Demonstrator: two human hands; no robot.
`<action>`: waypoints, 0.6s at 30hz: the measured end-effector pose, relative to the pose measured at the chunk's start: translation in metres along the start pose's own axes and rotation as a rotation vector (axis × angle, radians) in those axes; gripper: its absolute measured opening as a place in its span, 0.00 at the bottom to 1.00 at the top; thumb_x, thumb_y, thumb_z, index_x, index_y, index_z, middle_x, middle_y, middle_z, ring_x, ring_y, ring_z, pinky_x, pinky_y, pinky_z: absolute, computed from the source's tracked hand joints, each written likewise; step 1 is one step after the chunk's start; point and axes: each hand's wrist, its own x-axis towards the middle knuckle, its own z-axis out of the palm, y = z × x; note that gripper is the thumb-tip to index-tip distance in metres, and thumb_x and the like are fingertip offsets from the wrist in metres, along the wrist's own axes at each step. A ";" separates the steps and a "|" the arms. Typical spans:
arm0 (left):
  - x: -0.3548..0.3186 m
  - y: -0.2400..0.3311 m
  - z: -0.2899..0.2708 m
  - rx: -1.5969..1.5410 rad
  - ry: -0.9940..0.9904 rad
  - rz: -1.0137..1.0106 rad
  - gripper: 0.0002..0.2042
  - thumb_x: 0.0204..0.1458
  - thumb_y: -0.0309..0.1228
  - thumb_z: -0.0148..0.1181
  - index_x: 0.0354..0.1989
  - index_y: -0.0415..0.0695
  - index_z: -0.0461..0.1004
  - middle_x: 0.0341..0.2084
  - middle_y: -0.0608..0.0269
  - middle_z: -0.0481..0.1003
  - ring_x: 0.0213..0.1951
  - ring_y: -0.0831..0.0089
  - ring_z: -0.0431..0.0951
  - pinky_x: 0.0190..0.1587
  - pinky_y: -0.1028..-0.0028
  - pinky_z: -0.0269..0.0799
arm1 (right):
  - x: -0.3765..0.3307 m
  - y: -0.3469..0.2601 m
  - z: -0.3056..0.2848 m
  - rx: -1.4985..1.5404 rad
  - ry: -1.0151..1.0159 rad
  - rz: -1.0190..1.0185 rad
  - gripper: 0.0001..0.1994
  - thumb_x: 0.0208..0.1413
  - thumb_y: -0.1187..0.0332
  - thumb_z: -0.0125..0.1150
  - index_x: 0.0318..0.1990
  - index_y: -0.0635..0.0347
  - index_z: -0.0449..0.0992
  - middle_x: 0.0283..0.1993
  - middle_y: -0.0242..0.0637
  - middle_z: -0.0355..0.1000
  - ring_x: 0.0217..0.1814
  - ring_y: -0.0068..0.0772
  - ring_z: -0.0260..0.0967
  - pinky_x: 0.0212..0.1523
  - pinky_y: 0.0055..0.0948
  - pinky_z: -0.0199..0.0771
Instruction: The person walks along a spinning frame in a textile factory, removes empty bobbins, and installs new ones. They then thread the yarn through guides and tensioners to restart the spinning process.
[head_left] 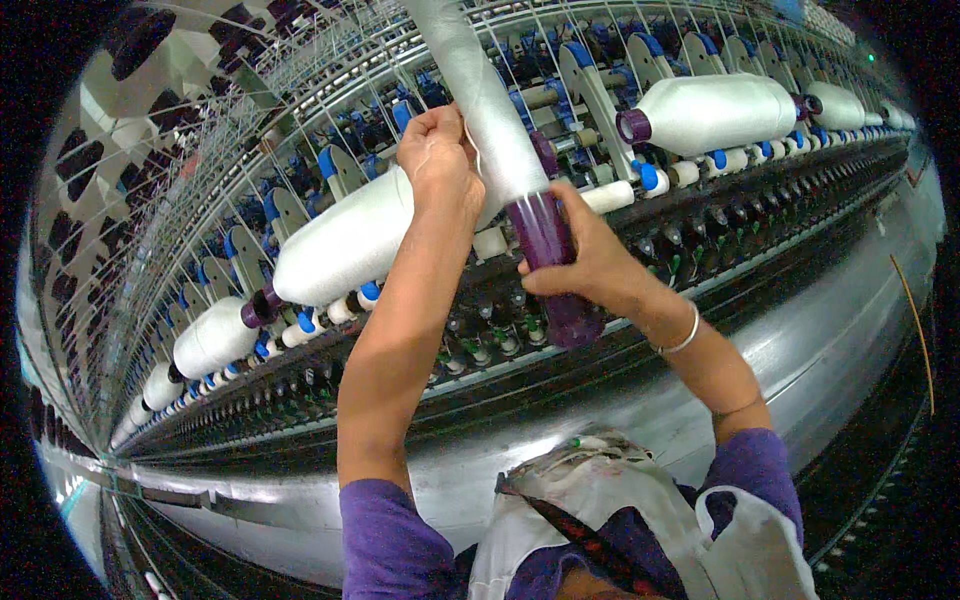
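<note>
A long bobbin of white yarn slants across the upper middle, its bare purple tube end pointing down toward me. My right hand is wrapped round that purple end, thumb on the near side. Just left of the wound part, my left hand is closed in a pinch, and a loose white yarn strand comes from its fingertips. Behind my left forearm lies a full white yarn package on the machine. Another package with purple tube ends rests to the right.
The long winding machine runs across the view, with blue-edged grey arms, white rollers and a row of dark spindles. Thin metal rods rise behind. Below runs a shiny metal panel. Smaller packages continue at left.
</note>
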 end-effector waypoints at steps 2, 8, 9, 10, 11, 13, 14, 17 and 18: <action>-0.018 0.007 0.000 -0.104 0.069 -0.028 0.04 0.59 0.25 0.48 0.40 0.40 0.65 0.34 0.59 0.73 0.34 0.75 0.73 0.39 0.75 0.71 | -0.011 0.012 -0.004 -0.007 -0.029 0.023 0.38 0.38 0.71 0.70 0.58 0.61 0.54 0.41 0.34 0.65 0.43 0.26 0.67 0.45 0.25 0.68; -0.114 -0.031 -0.012 0.113 -0.172 0.279 0.23 0.50 0.24 0.61 0.53 0.32 0.62 0.42 0.55 0.72 0.45 0.69 0.73 0.50 0.72 0.68 | -0.045 0.025 -0.013 -0.488 0.175 -0.132 0.40 0.41 0.67 0.69 0.61 0.58 0.51 0.51 0.49 0.66 0.51 0.47 0.68 0.49 0.36 0.67; -0.123 -0.044 -0.014 0.113 -0.074 0.352 0.21 0.50 0.22 0.61 0.51 0.33 0.64 0.41 0.54 0.73 0.43 0.69 0.74 0.49 0.72 0.69 | -0.052 0.026 -0.012 -0.551 0.188 -0.112 0.40 0.41 0.67 0.69 0.61 0.57 0.51 0.51 0.50 0.66 0.51 0.49 0.68 0.49 0.37 0.68; -0.124 -0.055 -0.016 0.112 0.028 0.341 0.18 0.51 0.22 0.60 0.49 0.33 0.65 0.41 0.54 0.74 0.42 0.70 0.74 0.49 0.72 0.69 | -0.057 0.028 -0.011 -0.614 0.218 -0.071 0.41 0.41 0.67 0.69 0.62 0.57 0.51 0.51 0.50 0.66 0.50 0.51 0.68 0.48 0.38 0.68; -0.125 -0.063 -0.018 0.090 0.083 0.376 0.15 0.52 0.23 0.58 0.47 0.34 0.66 0.40 0.54 0.74 0.41 0.71 0.74 0.48 0.72 0.69 | -0.062 0.031 -0.009 -0.662 0.237 -0.030 0.41 0.40 0.68 0.69 0.62 0.56 0.50 0.52 0.50 0.66 0.50 0.54 0.68 0.47 0.39 0.69; -0.128 -0.069 -0.026 0.032 0.082 0.286 0.10 0.55 0.24 0.56 0.43 0.37 0.67 0.38 0.55 0.75 0.40 0.72 0.74 0.47 0.71 0.70 | -0.070 0.037 -0.010 -0.675 0.265 -0.060 0.41 0.39 0.68 0.69 0.62 0.55 0.52 0.54 0.49 0.66 0.51 0.54 0.68 0.47 0.40 0.70; -0.129 -0.068 -0.032 0.022 0.133 0.173 0.07 0.56 0.24 0.54 0.41 0.38 0.67 0.37 0.55 0.75 0.40 0.72 0.75 0.47 0.71 0.70 | -0.075 0.041 -0.012 -0.665 0.253 -0.064 0.41 0.39 0.69 0.69 0.62 0.55 0.53 0.54 0.49 0.66 0.52 0.54 0.68 0.47 0.39 0.70; -0.146 -0.050 -0.051 -0.741 -0.371 -0.044 0.04 0.59 0.31 0.50 0.39 0.47 0.68 0.20 0.67 0.66 0.22 0.77 0.63 0.29 0.79 0.66 | -0.087 0.054 -0.024 -0.616 0.182 -0.053 0.37 0.42 0.67 0.68 0.62 0.56 0.55 0.55 0.48 0.66 0.53 0.53 0.68 0.48 0.38 0.69; -0.160 -0.044 -0.058 -0.986 -0.329 -0.307 0.05 0.58 0.31 0.50 0.41 0.48 0.67 0.19 0.69 0.62 0.18 0.78 0.54 0.20 0.81 0.58 | -0.091 0.059 -0.031 -0.596 0.165 -0.075 0.36 0.43 0.67 0.67 0.61 0.56 0.57 0.55 0.48 0.66 0.53 0.52 0.68 0.49 0.37 0.69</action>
